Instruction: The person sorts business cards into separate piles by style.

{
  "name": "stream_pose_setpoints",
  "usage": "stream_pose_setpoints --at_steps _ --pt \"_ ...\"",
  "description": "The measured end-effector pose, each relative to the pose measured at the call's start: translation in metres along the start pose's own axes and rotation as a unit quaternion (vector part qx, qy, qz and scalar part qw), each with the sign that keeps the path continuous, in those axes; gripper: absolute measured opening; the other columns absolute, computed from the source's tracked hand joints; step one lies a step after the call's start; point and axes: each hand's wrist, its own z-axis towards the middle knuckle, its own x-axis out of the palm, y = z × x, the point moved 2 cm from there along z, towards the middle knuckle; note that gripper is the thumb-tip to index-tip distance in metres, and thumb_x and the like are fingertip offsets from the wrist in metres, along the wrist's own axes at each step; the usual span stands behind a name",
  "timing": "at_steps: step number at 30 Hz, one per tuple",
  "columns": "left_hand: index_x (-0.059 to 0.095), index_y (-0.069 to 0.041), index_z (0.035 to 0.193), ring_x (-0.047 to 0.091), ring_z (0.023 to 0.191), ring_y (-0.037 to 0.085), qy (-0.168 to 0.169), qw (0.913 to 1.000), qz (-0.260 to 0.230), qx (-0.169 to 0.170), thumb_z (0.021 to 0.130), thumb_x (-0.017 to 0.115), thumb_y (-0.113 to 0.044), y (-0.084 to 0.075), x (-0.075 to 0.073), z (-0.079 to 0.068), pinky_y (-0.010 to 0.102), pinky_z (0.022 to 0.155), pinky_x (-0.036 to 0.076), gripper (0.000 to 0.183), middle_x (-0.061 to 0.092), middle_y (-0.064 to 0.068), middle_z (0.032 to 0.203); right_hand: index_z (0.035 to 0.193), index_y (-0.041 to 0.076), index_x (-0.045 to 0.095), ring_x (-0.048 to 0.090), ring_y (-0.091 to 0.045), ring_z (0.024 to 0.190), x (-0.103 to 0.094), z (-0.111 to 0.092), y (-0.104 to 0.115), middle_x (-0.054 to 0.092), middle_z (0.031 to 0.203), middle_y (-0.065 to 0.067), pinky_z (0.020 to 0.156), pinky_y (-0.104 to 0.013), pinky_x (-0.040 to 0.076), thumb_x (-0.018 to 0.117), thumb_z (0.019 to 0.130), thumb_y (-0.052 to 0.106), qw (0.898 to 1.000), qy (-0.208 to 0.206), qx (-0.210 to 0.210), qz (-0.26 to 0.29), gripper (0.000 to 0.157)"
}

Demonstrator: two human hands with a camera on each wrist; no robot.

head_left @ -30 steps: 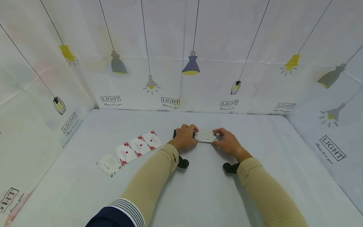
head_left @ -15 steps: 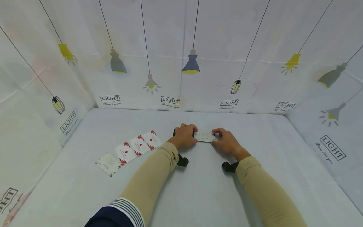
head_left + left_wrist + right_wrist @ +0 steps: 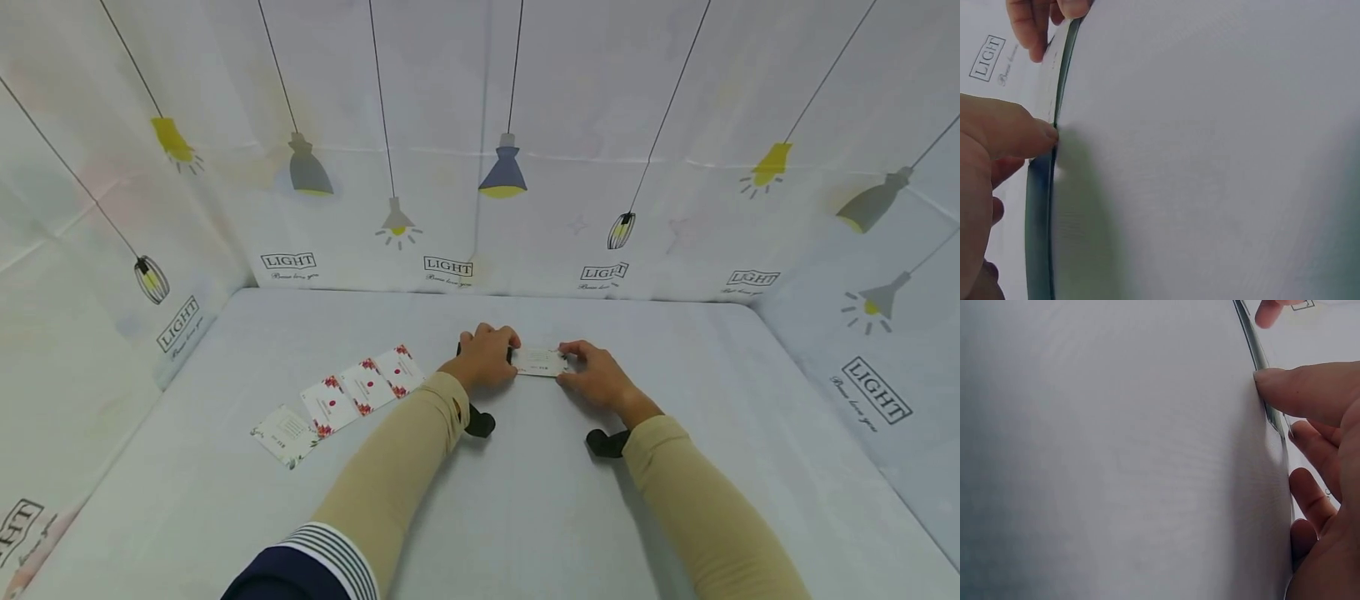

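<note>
My left hand (image 3: 484, 358) grips a dark flat object (image 3: 1039, 219), thumb on its near edge and fingers over the far one. The hand covers most of it, so its kind cannot be told. A white printed card (image 3: 538, 362) with leaf decoration at its right end lies flush against the dark object's right side. Whether the card is on or inside it is hidden. My right hand (image 3: 600, 377) pinches the card's right end between thumb and fingers. In the right wrist view, the thumb (image 3: 1300, 390) presses the near edge, where a dark rim shows below the card.
Left of the hands, three cards with red flowers (image 3: 365, 386) lie in a slanting row. A leaf-decorated card (image 3: 288, 435) touches the row's near end. White cloth covers the table (image 3: 540, 500), and a lamp-printed curtain (image 3: 420, 100) stands behind.
Almost nothing differs. Both hands keep their hold on the card and the dark object, and the whole view shifts very slightly.
</note>
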Motion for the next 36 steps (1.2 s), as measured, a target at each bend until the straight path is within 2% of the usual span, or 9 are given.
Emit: stream_pose_setpoints --at_steps 9,13,16,21,23,28,36 --pt "0.057 -0.022 0.125 0.039 0.120 0.021 0.002 0.9999 0.001 0.014 0.090 0.071 -0.029 0.005 -0.006 -0.006 0.041 0.095 0.026 0.039 0.053 0.002 0.126 0.144 0.005 0.047 0.036 -0.041 0.138 0.002 -0.001 -0.001 0.045 0.147 -0.023 0.112 -0.057 0.025 0.070 0.092 0.020 1.000 -0.003 -0.006 -0.003 0.058" --pt "0.055 -0.021 0.127 0.038 0.121 0.023 0.003 0.9997 -0.004 0.022 0.090 0.070 -0.031 0.014 -0.011 -0.010 0.043 0.095 0.025 0.041 0.052 0.005 0.129 0.146 0.005 0.045 0.035 -0.042 0.139 0.003 -0.001 -0.003 0.043 0.148 -0.025 0.112 -0.057 0.024 0.070 0.092 0.021 1.000 -0.002 -0.007 -0.001 0.062" --pt "0.055 -0.020 0.128 0.037 0.127 0.024 -0.005 0.9996 -0.011 0.025 0.091 0.070 -0.032 0.024 -0.022 -0.015 0.045 0.096 0.024 0.042 0.054 0.005 0.131 0.148 0.006 0.044 0.035 -0.042 0.138 0.002 0.000 -0.005 0.042 0.148 -0.026 0.112 -0.057 0.023 0.070 0.092 0.024 1.000 -0.001 -0.006 0.004 0.065" --pt "0.056 -0.014 0.132 0.036 0.130 0.025 -0.016 0.9988 -0.042 0.018 0.092 0.071 -0.030 0.040 -0.047 -0.030 0.049 0.097 0.023 0.046 0.054 0.007 0.135 0.146 0.007 0.046 0.038 -0.041 0.135 0.000 -0.002 -0.002 0.044 0.145 -0.025 0.111 -0.058 0.025 0.071 0.091 0.025 1.000 -0.008 -0.008 0.020 0.063" --pt "0.056 -0.013 0.133 0.037 0.129 0.026 -0.017 0.9985 -0.048 0.021 0.092 0.071 -0.030 0.045 -0.052 -0.035 0.049 0.097 0.023 0.047 0.054 0.007 0.136 0.143 0.008 0.048 0.038 -0.041 0.134 -0.001 -0.005 0.000 0.044 0.145 -0.025 0.110 -0.059 0.026 0.071 0.090 0.025 0.999 -0.011 -0.007 0.029 0.060" --pt "0.058 -0.014 0.130 0.041 0.125 0.025 -0.029 0.9974 -0.061 0.024 0.091 0.072 -0.031 0.061 -0.053 -0.050 0.050 0.097 0.024 0.045 0.057 0.005 0.135 0.139 0.011 0.052 0.040 -0.041 0.130 -0.001 -0.011 0.009 0.046 0.142 -0.023 0.106 -0.059 0.029 0.072 0.090 0.025 0.998 -0.019 -0.019 0.052 0.054" --pt "0.063 -0.017 0.125 0.041 0.125 0.030 -0.067 0.9925 -0.100 0.019 0.089 0.074 -0.026 0.088 -0.056 -0.085 0.052 0.096 0.028 0.038 0.056 0.006 0.134 0.134 0.007 0.054 0.050 -0.032 0.123 0.009 -0.026 0.044 0.060 0.132 -0.013 0.102 -0.054 0.036 0.075 0.089 0.018 0.991 -0.032 -0.099 0.087 0.051"
